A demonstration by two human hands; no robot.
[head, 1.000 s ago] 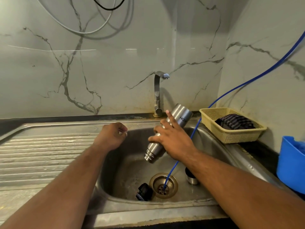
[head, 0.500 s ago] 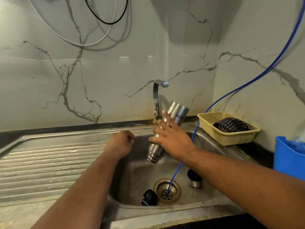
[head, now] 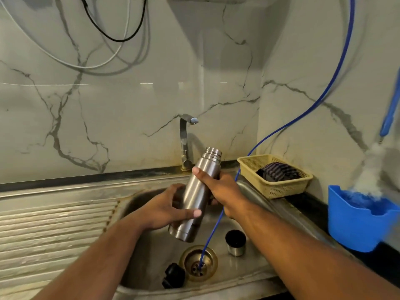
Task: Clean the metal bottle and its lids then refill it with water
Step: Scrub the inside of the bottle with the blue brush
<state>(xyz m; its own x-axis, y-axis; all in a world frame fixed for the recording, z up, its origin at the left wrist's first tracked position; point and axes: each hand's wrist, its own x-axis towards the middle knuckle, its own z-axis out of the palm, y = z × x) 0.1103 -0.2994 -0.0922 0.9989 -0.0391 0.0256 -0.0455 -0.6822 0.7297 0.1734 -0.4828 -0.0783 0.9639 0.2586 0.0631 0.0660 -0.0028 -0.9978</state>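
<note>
I hold the open metal bottle (head: 198,195) over the sink basin (head: 259,271), tilted with its threaded mouth up toward the tap (head: 185,139). My right hand (head: 218,188) grips its upper body from the right. My left hand (head: 164,210) wraps its lower body, thumb across the front. On the basin floor lie a black inner lid (head: 173,277) left of the drain (head: 199,262) and a steel cup lid (head: 236,242) to its right.
A thin blue hose (head: 281,126) runs from the upper right wall down into the drain. A yellow basket (head: 275,187) with a dark cloth sits at the right. A blue tub (head: 357,226) stands further right. The ribbed drainboard (head: 54,230) lies to the left.
The bottle was mouth-down in my right hand alone; it now points mouth-up. My left hand, a loose fist beside the basin before, now holds the bottle's lower body.
</note>
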